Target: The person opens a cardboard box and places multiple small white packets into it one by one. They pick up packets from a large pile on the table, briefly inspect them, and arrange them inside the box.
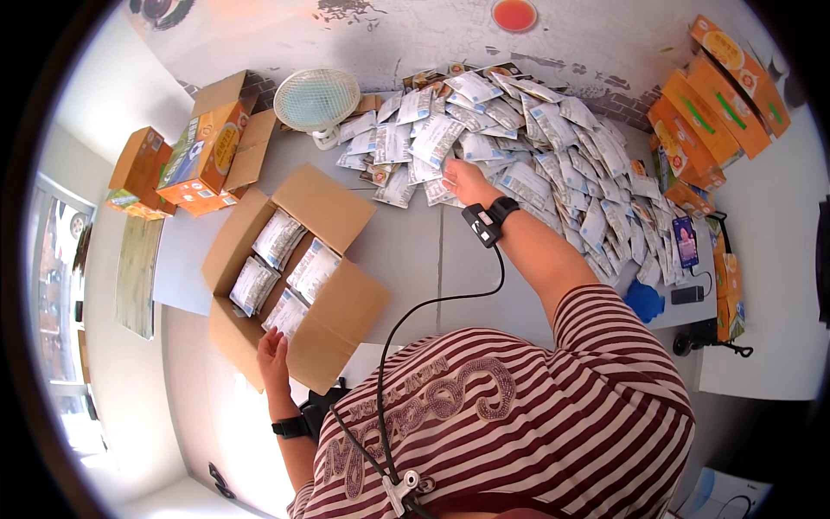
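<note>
My right hand [468, 181] reaches to the near side of a large heap of flat white packets [562, 177]. Its fingers are closed on the lower corner of one white packet [437, 140] with bluish print. At the near edge of an open cardboard box [339, 333] is my left hand [274, 356], its fingers loosely stretched and nothing visible in them. Inside the box, several white packets stand in stacks: a far stack [278, 238], a left stack [253, 285], a right one [314, 270] and a near one [285, 313] by my left fingertips.
A round mesh-faced lamp or fan [317, 99] stands behind the box. Orange cartons [207, 151] sit at the back left, more orange boxes [705, 112] at the right. A phone [685, 241], a dark power bank [687, 295] and a blue object [643, 301] lie at the table's right end.
</note>
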Motion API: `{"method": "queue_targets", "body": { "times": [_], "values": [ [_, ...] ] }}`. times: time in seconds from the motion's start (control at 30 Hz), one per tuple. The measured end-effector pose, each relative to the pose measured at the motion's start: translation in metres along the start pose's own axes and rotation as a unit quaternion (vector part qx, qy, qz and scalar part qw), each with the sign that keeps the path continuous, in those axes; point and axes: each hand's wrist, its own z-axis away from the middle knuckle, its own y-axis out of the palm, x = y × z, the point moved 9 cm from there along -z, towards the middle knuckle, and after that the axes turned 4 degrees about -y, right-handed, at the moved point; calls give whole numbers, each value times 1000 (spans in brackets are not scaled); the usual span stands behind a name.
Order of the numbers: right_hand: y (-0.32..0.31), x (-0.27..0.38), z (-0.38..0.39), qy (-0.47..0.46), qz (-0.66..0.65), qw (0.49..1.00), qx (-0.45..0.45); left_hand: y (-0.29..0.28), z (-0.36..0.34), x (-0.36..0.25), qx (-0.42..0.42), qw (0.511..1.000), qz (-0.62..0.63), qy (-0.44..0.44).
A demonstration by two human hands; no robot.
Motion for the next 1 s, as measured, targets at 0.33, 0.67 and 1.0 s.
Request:
{"method": "queue_targets", "body": {
  "times": [0.33,0.67,1.0],
  "values": [
    [10,19,-104,-137,345,918,-138,-19,85,30,-81,993,53,-66],
    [-19,7,-207,-194,596,770,-116,-6,103,11,-86,994,15,-62],
    [13,-35,-66,-25,-114,991,-64,7,90,-1,-37,998,21,-51]
  ]
}}
